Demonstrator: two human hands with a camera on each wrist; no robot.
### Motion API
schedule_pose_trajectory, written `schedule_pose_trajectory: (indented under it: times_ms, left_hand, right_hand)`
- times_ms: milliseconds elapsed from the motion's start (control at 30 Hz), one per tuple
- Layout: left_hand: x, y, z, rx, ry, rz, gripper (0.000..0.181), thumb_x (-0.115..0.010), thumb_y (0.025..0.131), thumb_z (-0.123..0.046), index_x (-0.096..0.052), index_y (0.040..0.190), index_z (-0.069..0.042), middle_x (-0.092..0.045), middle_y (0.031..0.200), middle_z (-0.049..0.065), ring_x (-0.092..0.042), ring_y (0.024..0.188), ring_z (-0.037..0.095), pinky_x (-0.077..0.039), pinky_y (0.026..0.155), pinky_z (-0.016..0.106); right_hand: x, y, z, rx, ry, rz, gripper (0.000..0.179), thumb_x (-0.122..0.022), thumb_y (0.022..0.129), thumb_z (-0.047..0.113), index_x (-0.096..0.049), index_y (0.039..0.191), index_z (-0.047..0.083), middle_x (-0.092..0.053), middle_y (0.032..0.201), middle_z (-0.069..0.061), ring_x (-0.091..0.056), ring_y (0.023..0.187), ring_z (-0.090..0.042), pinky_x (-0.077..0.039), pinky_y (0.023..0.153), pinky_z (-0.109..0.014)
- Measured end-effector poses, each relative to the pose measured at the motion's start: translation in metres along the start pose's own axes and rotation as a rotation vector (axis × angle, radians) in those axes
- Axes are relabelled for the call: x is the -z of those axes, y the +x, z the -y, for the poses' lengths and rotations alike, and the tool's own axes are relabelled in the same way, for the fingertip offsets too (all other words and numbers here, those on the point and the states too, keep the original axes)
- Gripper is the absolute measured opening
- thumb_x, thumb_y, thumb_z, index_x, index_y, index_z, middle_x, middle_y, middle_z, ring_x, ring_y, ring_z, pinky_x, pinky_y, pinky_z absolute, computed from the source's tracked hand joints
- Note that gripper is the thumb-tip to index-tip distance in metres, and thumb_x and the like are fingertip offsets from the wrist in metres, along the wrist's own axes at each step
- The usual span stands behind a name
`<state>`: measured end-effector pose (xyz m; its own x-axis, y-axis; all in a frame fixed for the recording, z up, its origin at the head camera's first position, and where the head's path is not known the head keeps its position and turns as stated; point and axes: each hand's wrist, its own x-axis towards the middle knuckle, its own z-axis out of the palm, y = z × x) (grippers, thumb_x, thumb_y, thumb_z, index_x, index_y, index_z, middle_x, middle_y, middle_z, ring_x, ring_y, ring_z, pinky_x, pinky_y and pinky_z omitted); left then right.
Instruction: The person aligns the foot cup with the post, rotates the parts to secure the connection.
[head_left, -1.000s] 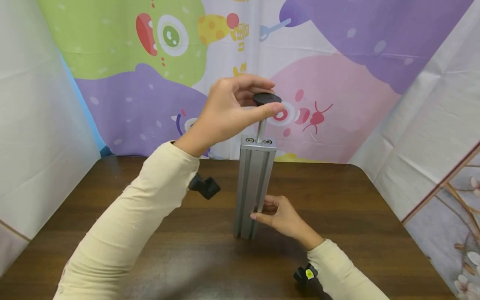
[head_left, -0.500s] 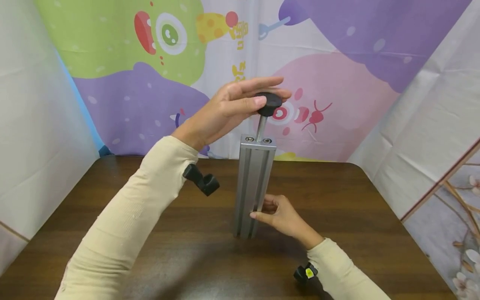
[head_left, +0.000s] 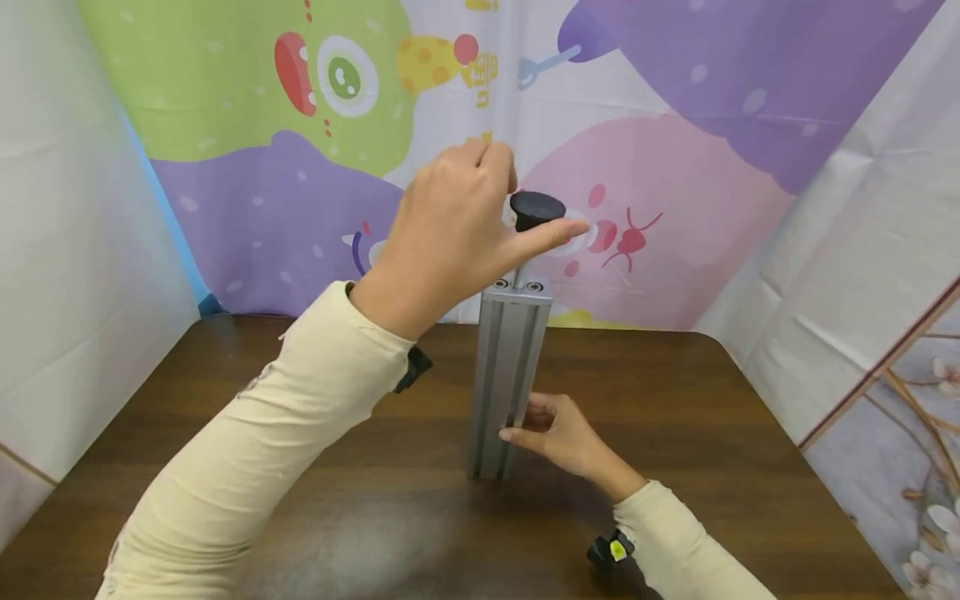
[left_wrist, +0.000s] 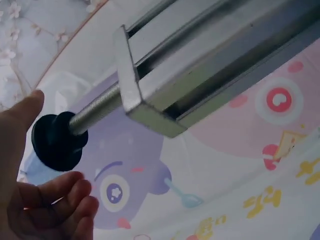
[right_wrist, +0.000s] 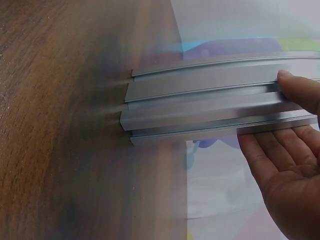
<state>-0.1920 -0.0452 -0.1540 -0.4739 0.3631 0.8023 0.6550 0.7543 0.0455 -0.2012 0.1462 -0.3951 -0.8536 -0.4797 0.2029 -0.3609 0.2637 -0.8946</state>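
An aluminium profile (head_left: pixel 506 375) stands upright on the wooden table, with a bolted end plate (head_left: pixel 517 293) on top. From the plate rises a threaded rod (left_wrist: pixel 97 107) bearing a black levelling foot (head_left: pixel 537 208). My left hand (head_left: pixel 450 221) is around the foot. Its thumb is straight and passes in front of the foot; the other fingers are loosely curled. In the left wrist view the fingertips (left_wrist: pixel 75 182) look apart from the foot. Lower down, my right hand (head_left: pixel 562 433) grips the profile, thumb on one face and fingers (right_wrist: pixel 280 150) on another.
The brown wooden table (head_left: pixel 360 500) has a rounded far corner. A printed curtain (head_left: pixel 637 142) hangs behind it, and white cloth (head_left: pixel 60 250) closes the left side. Black camera mounts (head_left: pixel 611 550) sit at both wrists.
My left fingers straightened along the foot with the thumb drawn back, then curled in as the thumb pushed out past it. My right hand and the profile stayed put.
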Motion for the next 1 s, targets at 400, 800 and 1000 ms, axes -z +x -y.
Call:
schedule_pose_trajectory:
  times_ms: [400, 800, 1000]
  left_hand:
    - [-0.012, 0.014, 0.031, 0.086, -0.610, 0.241, 0.027, -0.074, 0.083, -0.030, -0.066, 0.089, -0.005, -0.068, 0.079, 0.004, -0.062, 0.070, 0.012, -0.049, 0.068, 0.025]
    - [-0.053, 0.019, 0.058, 0.082, -1.371, 0.393, 0.028, -0.056, 0.086, -0.012, -0.065, 0.106, 0.006, -0.068, 0.096, 0.015, -0.065, 0.085, 0.022, -0.051, 0.084, 0.034]
    - [-0.058, 0.017, 0.059, 0.067, -1.460, 0.413, 0.034, -0.056, 0.086, -0.014, -0.063, 0.111, 0.007, -0.066, 0.099, 0.016, -0.063, 0.088, 0.021, -0.050, 0.084, 0.033]
  right_hand:
    - [0.002, 0.000, -0.003, 0.010, -0.013, -0.008, 0.031, -0.074, 0.084, 0.012, -0.067, 0.112, -0.001, -0.070, 0.106, -0.014, -0.069, 0.092, -0.015, -0.056, 0.076, -0.028]
    - [0.002, 0.002, -0.001, 0.006, -0.039, -0.010, 0.027, -0.074, 0.084, 0.012, -0.068, 0.107, -0.001, -0.071, 0.101, -0.014, -0.069, 0.088, -0.016, -0.057, 0.073, -0.028]
    - [0.001, 0.001, -0.002, 0.029, -0.025, -0.003, 0.028, -0.074, 0.084, 0.011, -0.067, 0.107, -0.003, -0.071, 0.100, -0.016, -0.069, 0.088, -0.017, -0.057, 0.074, -0.028]
